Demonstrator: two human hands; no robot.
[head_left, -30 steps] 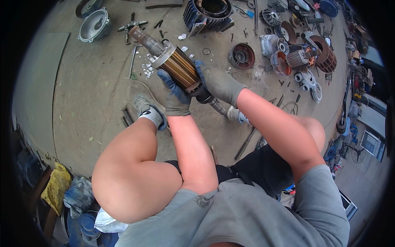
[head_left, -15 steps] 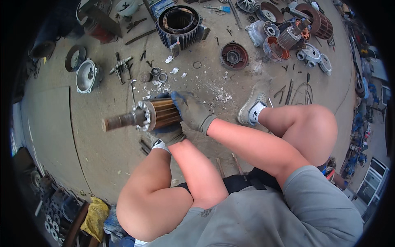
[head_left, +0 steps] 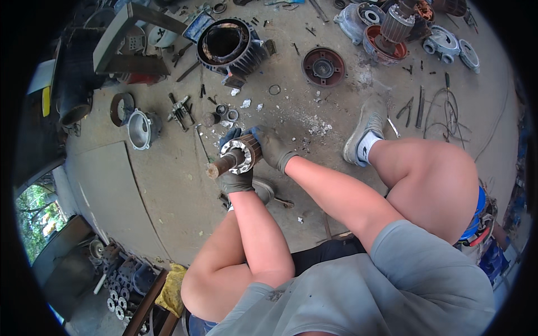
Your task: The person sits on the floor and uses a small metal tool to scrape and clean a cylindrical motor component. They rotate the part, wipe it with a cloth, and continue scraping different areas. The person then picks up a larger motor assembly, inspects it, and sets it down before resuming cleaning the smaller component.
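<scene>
Between my knees I hold a motor rotor [head_left: 255, 147] above the floor, its shaft [head_left: 221, 166] pointing toward me and to the left. A silvery finned end ring [head_left: 242, 159] circles the core. My left hand [head_left: 238, 182], in a dark glove, is wrapped under and around the core, with fingertips showing on its far side. My right hand [head_left: 273, 150], gloved too, grips the core's other end from the right. The far end of the rotor is hidden behind that hand. Beyond it lie bearing rings [head_left: 232, 115] and a scatter of pale flakes [head_left: 316, 124].
A ribbed motor housing [head_left: 238, 53] stands ahead, beside a reddish end cover [head_left: 324, 66]. At left are a gear puller [head_left: 180, 111] and a silver end bell [head_left: 143, 130]. Another rotor [head_left: 397, 28] stands in a red cover at far right, with pliers [head_left: 404, 111] nearer.
The rotor has swung so that its shaft end faces more toward me, showing the end ring's face. Both hands stay on it. My view has shifted, too.
</scene>
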